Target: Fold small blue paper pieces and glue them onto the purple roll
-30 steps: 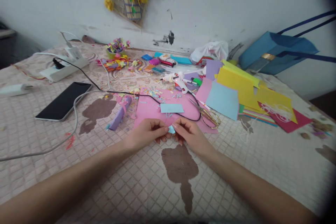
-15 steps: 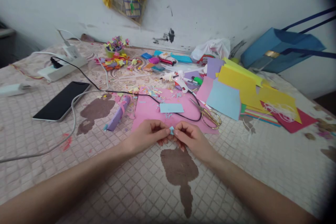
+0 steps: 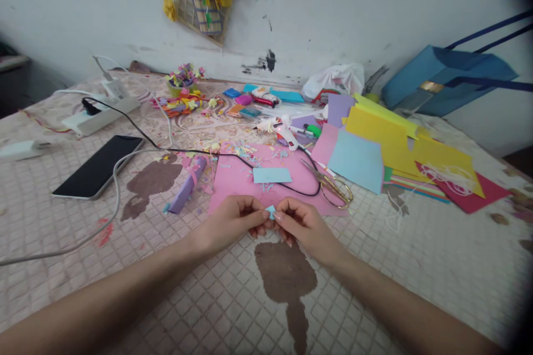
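A small piece of light blue paper point(image 3: 271, 211) is pinched between the thumbs and fingers of both hands. My left hand point(image 3: 241, 216) holds its left side, and my right hand point(image 3: 302, 224) grips the right side. The fingers curl underneath, so part of the paper is hidden. Just beyond the hands lies a pink sheet point(image 3: 233, 183) with a light blue paper strip point(image 3: 272, 175) on it. Gold-handled scissors point(image 3: 333, 184) rest on the sheet's right part, beside the black cord of a white glue gun point(image 3: 287, 134).
Left of the sheet lie a purple paper roll point(image 3: 187, 186) and a phone point(image 3: 100, 166). Behind stand a power strip point(image 3: 102, 113) and a bowl of paper flowers point(image 3: 183, 80). Coloured paper sheets point(image 3: 375, 136) spread to the right, near a blue bag point(image 3: 445, 80).
The view has tilted slightly, so the table's things sit a little lower in the picture. Both hands keep their pinch on the blue paper, with hardly any shift.
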Available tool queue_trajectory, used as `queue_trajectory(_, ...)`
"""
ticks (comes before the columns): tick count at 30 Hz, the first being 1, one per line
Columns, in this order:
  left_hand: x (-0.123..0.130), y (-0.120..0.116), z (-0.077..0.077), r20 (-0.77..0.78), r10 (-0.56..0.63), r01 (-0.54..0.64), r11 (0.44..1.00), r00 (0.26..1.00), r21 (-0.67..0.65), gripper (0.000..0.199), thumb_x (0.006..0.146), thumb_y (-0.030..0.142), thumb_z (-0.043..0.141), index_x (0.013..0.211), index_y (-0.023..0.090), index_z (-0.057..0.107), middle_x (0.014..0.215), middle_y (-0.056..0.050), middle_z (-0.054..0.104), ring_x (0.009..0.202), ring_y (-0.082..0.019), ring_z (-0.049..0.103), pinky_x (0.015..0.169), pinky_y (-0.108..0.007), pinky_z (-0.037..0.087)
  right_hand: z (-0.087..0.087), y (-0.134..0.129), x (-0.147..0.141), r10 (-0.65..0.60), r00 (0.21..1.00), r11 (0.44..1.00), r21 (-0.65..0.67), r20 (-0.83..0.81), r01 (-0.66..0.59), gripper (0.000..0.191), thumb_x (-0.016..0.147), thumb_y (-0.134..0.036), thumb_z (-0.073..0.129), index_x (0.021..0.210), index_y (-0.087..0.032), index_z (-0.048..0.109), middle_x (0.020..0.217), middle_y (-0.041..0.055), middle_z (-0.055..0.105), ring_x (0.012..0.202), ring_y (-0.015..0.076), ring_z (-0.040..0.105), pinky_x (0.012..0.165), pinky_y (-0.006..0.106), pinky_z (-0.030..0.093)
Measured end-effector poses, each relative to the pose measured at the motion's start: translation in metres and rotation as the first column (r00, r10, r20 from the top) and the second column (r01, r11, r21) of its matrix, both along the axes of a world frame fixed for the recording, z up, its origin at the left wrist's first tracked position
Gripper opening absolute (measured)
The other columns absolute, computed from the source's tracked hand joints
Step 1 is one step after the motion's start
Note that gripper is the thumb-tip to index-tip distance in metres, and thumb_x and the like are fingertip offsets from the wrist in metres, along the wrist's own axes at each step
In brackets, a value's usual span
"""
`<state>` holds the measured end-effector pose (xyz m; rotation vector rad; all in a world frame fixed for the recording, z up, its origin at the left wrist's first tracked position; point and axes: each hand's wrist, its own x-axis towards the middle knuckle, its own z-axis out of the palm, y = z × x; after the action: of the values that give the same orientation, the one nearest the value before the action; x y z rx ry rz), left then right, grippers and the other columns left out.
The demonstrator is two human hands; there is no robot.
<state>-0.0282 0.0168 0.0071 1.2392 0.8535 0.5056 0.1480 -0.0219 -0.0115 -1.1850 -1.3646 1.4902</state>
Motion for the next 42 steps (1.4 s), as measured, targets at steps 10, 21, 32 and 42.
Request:
queue_trajectory(10, -0.0026, 0.0005, -0.0019, 0.051, -0.069, 0.073, 0.994, 0.996, -0.077, 0.028, 0.075, 0.037, 0.065, 0.08, 0.01, 0.062, 0.076, -0.004, 0.066, 0.063, -0.009, 0.058, 0.062, -0.023, 0.046, 0.0025, -0.0015, -0.0007, -0.037, 0.999, 0.999, -0.009, 0.006, 0.037, 0.022, 0.082, -0.035, 0.055, 0.07, -0.018, 0.05, 0.054, -0.0053, 0.048, 0.043, 0.0065, 0.043, 0.041, 0.019, 0.036)
queue_trajectory(21, -0.0002, -0.0013, -0.0024, 0.002, -0.066, 0.065, 0.996, 0.998, 0.056, 0.024, 0.08, 0.034, 0.059, 0.072, 0.011, 0.057, 0.067, -0.001, 0.062, 0.055, -0.007, 0.051, 0.054, -0.02, 0.041, 0.008, -0.0032, -0.0029, 0.0, 0.999, 1.0, 0.003, 0.04, 0.0, 0.023, 0.081, -0.035, 0.055, 0.068, -0.018, 0.049, 0.057, -0.0047, 0.048, 0.045, 0.0066, 0.043, 0.042, 0.019, 0.035)
queue_trajectory(32, -0.0001, 0.0024, -0.0048, -0.027, -0.129, 0.128, 0.992, 0.991, -0.008, 0.026, 0.075, 0.036, 0.064, 0.076, 0.011, 0.057, 0.066, 0.0, 0.059, 0.059, -0.009, 0.055, 0.059, -0.022, 0.045, 0.004, -0.0042, -0.0032, -0.028, 0.996, 0.999, 0.02, 0.09, 0.026, 0.024, 0.085, -0.036, 0.05, 0.069, -0.018, 0.049, 0.055, -0.0056, 0.046, 0.043, 0.0061, 0.041, 0.041, 0.019, 0.035)
queue_trajectory(42, -0.0019, -0.0016, 0.0005, -0.146, -0.087, 0.108, 0.984, 0.985, 0.143, 0.023, 0.074, 0.029, 0.064, 0.064, 0.013, 0.052, 0.053, 0.005, 0.051, 0.048, -0.006, 0.044, 0.046, -0.018, 0.031, 0.005, -0.0032, -0.0018, 0.021, 1.0, 0.999, 0.026, 0.018, -0.022, 0.023, 0.084, -0.04, 0.055, 0.078, -0.017, 0.051, 0.06, -0.005, 0.049, 0.046, 0.006, 0.044, 0.041, 0.017, 0.037)
